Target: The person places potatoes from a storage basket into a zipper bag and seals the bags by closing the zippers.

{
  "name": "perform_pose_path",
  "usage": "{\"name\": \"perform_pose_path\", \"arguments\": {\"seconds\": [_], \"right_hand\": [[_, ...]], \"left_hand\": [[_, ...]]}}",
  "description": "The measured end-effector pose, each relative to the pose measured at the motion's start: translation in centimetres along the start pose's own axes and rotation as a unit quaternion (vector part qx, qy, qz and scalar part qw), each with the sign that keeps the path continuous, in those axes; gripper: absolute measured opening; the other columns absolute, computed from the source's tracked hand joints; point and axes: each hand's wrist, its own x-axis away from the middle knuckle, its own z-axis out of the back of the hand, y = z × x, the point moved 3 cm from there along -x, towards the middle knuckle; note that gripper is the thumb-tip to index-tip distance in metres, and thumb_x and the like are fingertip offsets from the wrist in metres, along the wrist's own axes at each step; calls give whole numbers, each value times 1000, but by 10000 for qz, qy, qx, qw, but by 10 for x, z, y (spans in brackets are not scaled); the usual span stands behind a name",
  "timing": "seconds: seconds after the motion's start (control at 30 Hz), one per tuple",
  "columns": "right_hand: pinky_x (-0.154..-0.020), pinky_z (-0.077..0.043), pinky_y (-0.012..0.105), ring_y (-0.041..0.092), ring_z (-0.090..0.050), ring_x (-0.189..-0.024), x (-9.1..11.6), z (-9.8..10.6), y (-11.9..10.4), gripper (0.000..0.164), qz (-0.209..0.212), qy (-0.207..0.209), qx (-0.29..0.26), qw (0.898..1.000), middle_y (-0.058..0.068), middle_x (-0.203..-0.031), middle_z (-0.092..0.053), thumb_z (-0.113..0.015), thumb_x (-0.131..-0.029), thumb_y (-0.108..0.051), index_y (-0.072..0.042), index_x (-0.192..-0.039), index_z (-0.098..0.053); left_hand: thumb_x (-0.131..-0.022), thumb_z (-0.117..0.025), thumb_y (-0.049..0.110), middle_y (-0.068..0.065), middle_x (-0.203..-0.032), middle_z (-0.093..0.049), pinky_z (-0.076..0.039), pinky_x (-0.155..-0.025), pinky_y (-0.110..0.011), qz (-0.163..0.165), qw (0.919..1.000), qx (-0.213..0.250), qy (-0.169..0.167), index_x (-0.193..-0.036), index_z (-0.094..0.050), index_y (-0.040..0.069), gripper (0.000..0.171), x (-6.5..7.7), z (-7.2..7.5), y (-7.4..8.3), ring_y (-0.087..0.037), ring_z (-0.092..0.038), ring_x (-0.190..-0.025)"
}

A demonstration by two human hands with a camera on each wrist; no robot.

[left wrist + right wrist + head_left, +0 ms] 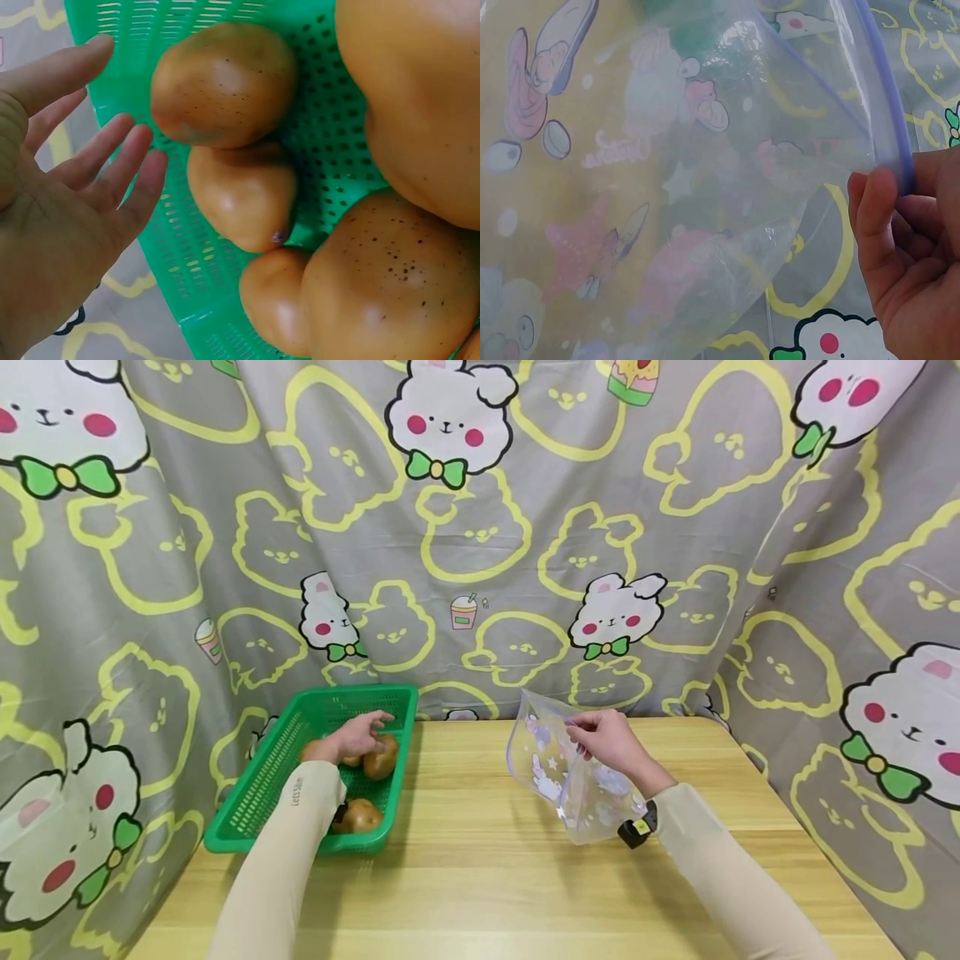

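Observation:
My left hand (356, 737) is over the green basket (409, 727) on the left of the table, its fingers extended and holding nothing. Inside the basket lie several brown potatoes (381, 762); one potato (359, 817) sits apart near the front. In the left wrist view, fingers (112, 157) point toward a speckled potato (225, 84), with a gap between. On the right, my right hand (613, 742) pinches the purple-edged rim of a clear zip bag (542, 760) printed with cartoons. The bag hangs tilted above the table, and nothing shows inside it.
The light wooden table (450, 877) runs between the basket and the bag. A grey curtain (480, 593) with cartoon rabbits hangs behind and along both sides, close to the basket's left and back.

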Motion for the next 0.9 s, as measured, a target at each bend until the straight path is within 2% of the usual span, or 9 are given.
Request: {"name": "perform_pose_path", "arguments": {"seconds": [0.17,0.4,0.6,0.7,0.9], "right_hand": [[-50,-51,30,18,-60,-56,0,-1,-1,18,35,2,-10,10000,8,-71,-65,-61,-91,-8,3,-103,-70],[-49,-51,30,18,-60,-56,0,-2,2,17,74,-39,22,10000,7,-71,-64,-62,-91,-8,2,-102,-70],[-49,-51,30,18,-60,-56,0,-2,2,19,103,-40,45,9999,7,-72,-64,-62,-92,-11,2,-103,-70],[-49,-51,30,18,-60,-57,0,-2,2,19,103,-44,33,9999,7,-72,-64,-62,-91,-11,2,-102,-70],[-49,-51,30,18,-60,-57,0,-3,3,18,111,-71,-23,9999,8,-72,-64,-62,-91,-11,1,-101,-70]], "left_hand": [[-84,-64,-2,-35,-132,-41,-39,-95,-54,-127,9994,-315,18,-135,-42,-6,55,1,-1,-4,-49,-38,-122],[-80,-60,-7,-34,-126,-46,-45,-84,-47,-153,9992,-374,48,-132,-44,-7,55,1,-7,-14,-47,-46,-115],[-80,-63,-5,-34,-124,-48,-44,-88,-51,-196,9982,-568,75,-132,-43,-9,55,-2,-10,-22,-46,-48,-111],[-80,-66,-3,-33,-124,-47,-43,-89,-51,-61,9985,-543,93,-134,-42,-7,59,-2,-10,-24,-44,-49,-109],[-80,-67,-1,-33,-125,-47,-42,-91,-52,-3,9983,-564,119,-134,-43,-6,59,-3,-10,-24,-44,-49,-110]]}}
